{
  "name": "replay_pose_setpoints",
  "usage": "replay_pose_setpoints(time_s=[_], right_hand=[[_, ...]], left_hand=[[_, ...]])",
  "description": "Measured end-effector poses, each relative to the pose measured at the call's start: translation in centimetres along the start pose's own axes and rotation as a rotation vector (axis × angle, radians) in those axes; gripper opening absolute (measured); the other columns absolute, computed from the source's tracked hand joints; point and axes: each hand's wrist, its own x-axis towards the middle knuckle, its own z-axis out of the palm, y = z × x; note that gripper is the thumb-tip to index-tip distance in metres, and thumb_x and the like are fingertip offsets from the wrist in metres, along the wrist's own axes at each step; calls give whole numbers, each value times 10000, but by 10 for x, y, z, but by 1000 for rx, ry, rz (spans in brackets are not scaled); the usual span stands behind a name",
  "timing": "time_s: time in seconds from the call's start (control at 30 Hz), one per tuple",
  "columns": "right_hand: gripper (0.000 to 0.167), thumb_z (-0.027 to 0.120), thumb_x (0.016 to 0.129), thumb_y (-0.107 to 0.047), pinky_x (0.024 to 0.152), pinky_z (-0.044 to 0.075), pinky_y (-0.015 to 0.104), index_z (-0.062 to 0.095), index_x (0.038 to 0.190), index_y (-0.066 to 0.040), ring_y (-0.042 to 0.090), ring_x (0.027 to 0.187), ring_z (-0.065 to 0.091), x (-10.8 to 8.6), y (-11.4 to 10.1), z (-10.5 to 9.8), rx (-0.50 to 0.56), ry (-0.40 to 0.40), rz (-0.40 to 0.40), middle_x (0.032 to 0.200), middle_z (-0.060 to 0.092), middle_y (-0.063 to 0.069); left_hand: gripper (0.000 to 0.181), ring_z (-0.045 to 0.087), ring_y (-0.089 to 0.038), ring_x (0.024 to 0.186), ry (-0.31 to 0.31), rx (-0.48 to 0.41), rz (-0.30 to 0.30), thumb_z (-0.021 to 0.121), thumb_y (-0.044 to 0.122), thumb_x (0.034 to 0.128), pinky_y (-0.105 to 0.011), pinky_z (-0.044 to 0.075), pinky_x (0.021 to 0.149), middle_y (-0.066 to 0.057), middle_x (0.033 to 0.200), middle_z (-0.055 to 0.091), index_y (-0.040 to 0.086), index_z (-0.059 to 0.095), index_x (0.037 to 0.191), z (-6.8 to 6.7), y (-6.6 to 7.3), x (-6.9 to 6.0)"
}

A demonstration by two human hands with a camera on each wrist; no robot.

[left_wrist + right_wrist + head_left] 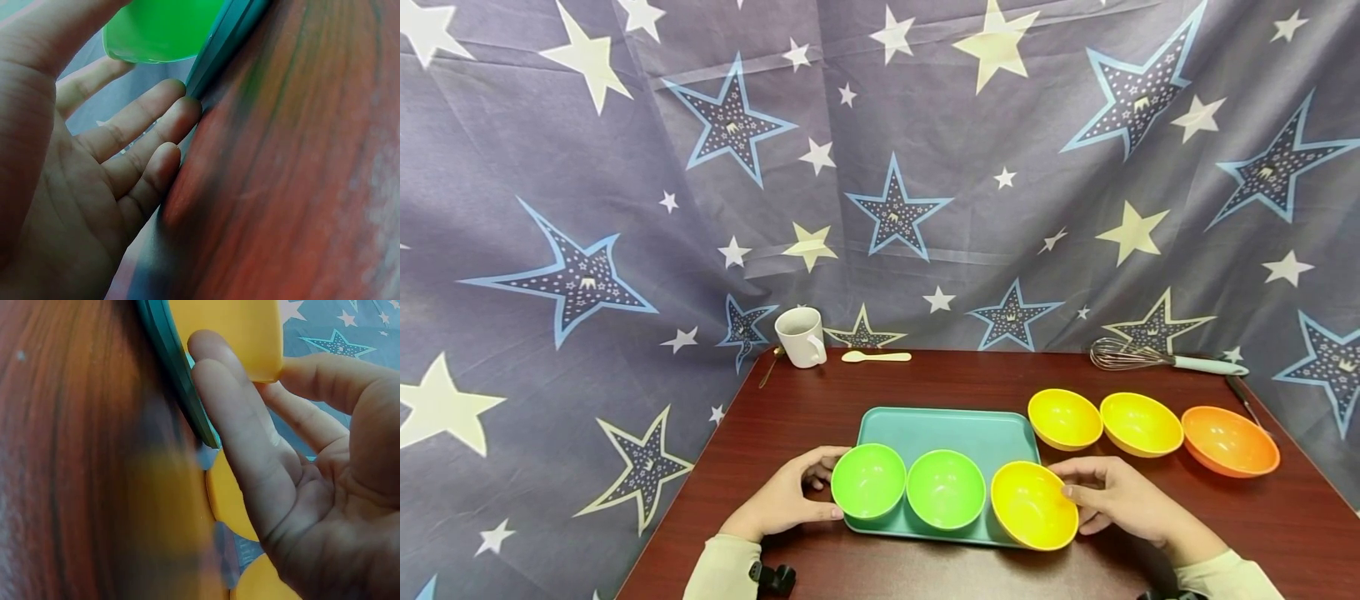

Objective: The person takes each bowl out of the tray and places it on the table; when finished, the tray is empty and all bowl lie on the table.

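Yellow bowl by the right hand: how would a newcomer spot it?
Find the teal tray on the dark red table. Along its near side are two green bowls and, rightmost by the right hand, the yellow bowl. It alone in that row isn't green.

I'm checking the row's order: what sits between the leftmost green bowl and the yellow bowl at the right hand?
A second green bowl, on the teal tray; the head view shows it.

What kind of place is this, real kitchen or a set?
Probably a staged tabletop set: a star-print cloth hangs right behind the wooden table, and kitchenware such as a whisk and a white mug sits along its far edge.
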Motion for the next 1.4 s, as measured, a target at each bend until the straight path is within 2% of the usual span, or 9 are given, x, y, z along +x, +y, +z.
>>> replay_pose_setpoints(time_s=[0.37,0.57,0.83,1.4], right_hand=[[464,635,1057,-127,703,622,505,535,1443,109,349,809,739,-3,-5,-2,-14,25,4,1189,698,213],[472,633,1059,-134,710,625,490,525,1448,109,368,819,741,-8,-8,-7,2,64,15,1155,700,201],[495,625,1065,-138,724,625,487,492,1466,121,373,832,745,-17,-7,-15,17,109,34,1146,709,192],[495,606,1075,-138,714,627,461,472,1454,151,364,793,756,-29,-1,-33,-44,179,25,1117,731,200]], left_hand=[[768,658,-229,1055,-1,20,-17,911,257,832,-379,546,838,12,1247,674,297,542,1504,0,-1,1],[766,655,-232,1047,2,21,-3,906,244,832,-385,545,835,14,1241,670,295,540,1503,0,-1,0],[773,655,-234,1053,3,9,-15,913,242,829,-384,544,835,-3,1245,672,287,541,1505,0,-1,0],[769,657,-225,1061,-1,17,-10,904,260,842,-369,542,841,-11,1255,671,279,533,1515,0,-4,1]])
